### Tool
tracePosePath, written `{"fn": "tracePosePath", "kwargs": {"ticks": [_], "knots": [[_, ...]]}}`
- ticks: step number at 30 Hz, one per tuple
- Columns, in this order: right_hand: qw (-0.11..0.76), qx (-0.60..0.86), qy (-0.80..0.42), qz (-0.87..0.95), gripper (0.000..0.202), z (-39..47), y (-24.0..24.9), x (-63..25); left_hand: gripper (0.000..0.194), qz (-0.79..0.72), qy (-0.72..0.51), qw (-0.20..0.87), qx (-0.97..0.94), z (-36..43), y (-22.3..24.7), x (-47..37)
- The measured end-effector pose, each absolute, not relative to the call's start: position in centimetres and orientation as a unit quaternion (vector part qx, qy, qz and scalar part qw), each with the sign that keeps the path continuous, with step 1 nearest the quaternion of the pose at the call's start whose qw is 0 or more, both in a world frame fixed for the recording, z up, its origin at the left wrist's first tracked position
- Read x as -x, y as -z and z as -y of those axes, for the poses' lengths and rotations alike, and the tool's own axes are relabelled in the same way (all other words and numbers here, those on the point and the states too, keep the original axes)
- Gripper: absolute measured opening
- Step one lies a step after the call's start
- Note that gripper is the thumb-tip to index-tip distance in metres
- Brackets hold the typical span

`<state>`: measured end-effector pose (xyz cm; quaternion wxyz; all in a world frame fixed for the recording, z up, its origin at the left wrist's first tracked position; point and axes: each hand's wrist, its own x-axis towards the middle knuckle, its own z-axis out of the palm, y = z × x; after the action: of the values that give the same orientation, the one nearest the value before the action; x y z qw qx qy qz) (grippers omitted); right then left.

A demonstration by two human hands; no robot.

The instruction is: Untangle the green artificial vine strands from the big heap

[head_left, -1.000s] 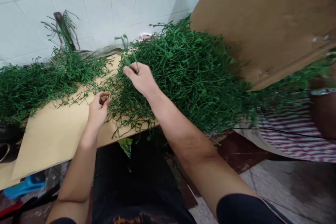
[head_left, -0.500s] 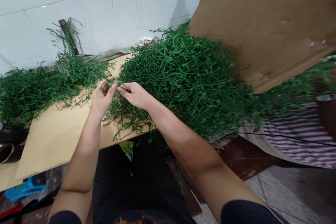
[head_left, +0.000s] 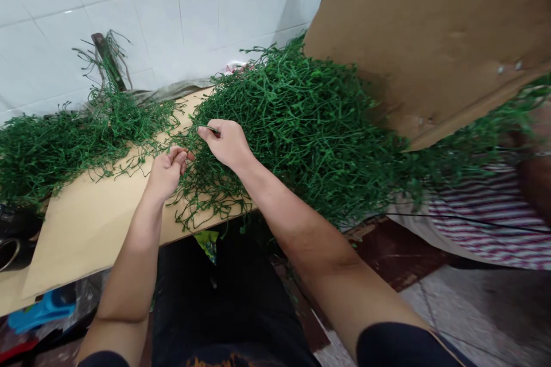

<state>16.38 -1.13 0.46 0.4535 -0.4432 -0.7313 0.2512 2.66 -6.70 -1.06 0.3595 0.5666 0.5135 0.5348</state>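
Observation:
A large heap of green plastic stems (head_left: 293, 120) covers the middle and right of the tan board (head_left: 94, 212). My right hand (head_left: 226, 140) is closed on a green stem at the heap's left edge. Lower and to its left, my left hand (head_left: 167, 169) is pinched, fingertips together; whatever it holds is too small to make out. A smaller pile of green stems (head_left: 51, 143) lies on the left, with loose stems straggling between the two piles.
A large brown cardboard panel (head_left: 430, 40) leans over the heap at the right. Beside it sits a person in striped clothing (head_left: 491, 218). A black cable (head_left: 465, 221) crosses there. Dark round containers (head_left: 12, 252) and a blue plastic object (head_left: 43, 309) are at lower left.
My hands have come apart: the right has moved up and slightly right with the stem, the left slightly down. The left hand's fingers have drawn closer together.

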Motion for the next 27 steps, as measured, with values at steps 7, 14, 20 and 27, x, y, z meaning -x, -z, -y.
{"fn": "tracePosePath", "kwargs": {"ticks": [7, 14, 20, 27], "knots": [[0.581, 0.509, -0.17, 0.611, 0.04, -3.4, -2.3, -20.0, 0.013, -0.577, -0.547, 0.339, -0.502, 10.5, 2.2, -1.9], [0.514, 0.325, -0.37, 0.703, 0.047, 1.2, -3.2, -17.2, 0.026, -0.573, -0.467, 0.355, -0.573, 7.0, 2.7, -2.4], [0.437, 0.302, -0.589, 0.609, 0.035, 2.7, -2.2, -16.8, 0.04, -0.655, -0.26, 0.235, -0.67, 6.7, 3.0, -1.7], [0.335, 0.273, -0.708, 0.559, 0.028, 4.3, -2.6, -16.5, 0.045, -0.586, -0.49, 0.272, -0.586, 8.6, 0.6, -0.2]]}}
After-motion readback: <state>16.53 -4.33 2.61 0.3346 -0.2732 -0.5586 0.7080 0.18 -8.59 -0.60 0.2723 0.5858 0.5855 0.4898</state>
